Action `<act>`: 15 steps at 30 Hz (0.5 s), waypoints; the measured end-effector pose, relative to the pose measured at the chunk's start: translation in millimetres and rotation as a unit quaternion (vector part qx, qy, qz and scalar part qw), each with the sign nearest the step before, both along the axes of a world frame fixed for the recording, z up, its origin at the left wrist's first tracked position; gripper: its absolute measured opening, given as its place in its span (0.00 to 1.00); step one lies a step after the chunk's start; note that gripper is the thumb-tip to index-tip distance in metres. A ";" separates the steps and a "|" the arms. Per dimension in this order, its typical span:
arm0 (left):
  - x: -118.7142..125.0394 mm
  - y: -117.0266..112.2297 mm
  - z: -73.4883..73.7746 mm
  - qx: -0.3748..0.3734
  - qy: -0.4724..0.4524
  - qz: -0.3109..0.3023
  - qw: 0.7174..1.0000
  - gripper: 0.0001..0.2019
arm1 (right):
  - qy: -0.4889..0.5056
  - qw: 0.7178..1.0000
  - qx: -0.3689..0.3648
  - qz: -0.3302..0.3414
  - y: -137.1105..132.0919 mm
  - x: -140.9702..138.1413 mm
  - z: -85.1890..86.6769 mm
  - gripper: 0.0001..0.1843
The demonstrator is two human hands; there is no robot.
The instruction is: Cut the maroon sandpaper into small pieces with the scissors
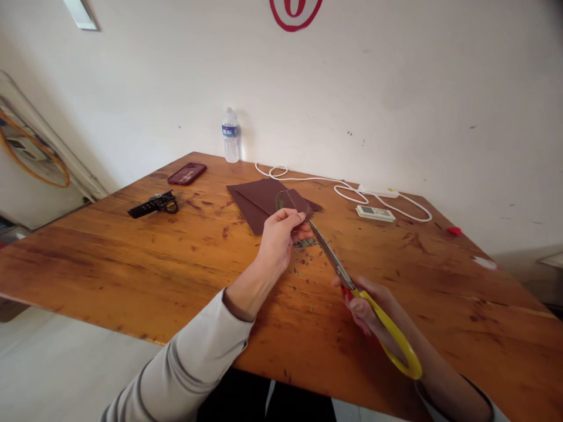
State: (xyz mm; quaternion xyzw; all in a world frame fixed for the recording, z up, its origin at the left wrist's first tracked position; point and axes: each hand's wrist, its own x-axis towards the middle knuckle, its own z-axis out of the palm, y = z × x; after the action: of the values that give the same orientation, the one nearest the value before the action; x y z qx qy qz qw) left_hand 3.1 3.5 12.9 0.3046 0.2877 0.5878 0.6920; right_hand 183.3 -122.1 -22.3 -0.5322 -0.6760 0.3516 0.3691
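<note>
My left hand [280, 235] pinches a small brown piece of sandpaper [294, 201] and holds it up over the wooden table [132, 264]. My right hand [368, 305] grips yellow-handled scissors [352, 287]; their blades point up and left, and the tips meet the lower edge of the small piece. Behind it, larger brown sandpaper sheets [257, 202] lie flat on the table. Fine dark clippings [303, 243] are scattered under my left hand.
A water bottle [230, 136] stands by the wall. A dark red phone [187, 173] and a black tool [153, 204] lie at the left. A white cable [308, 179], a power strip [379, 191], a white remote [375, 213] and a red cap [454, 231] lie at the right.
</note>
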 end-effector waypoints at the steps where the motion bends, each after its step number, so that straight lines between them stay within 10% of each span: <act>1: 0.0 0.3 -0.1 -0.001 0.002 0.002 1.000 0.11 | -0.007 1.000 0.007 -0.002 -0.5 0.1 0.6 0.32; 15: -1.7 3.8 1.1 0.000 0.024 0.007 1.000 0.10 | -0.036 0.999 0.030 -0.024 -5.3 -0.8 4.0 0.26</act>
State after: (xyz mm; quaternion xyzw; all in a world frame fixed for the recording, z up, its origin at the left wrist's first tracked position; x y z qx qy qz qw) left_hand 1.5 7.3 14.1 0.3164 0.3070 0.5852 0.6806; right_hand 182.5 -127.4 -18.4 -0.5489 -0.6865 0.3028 0.3685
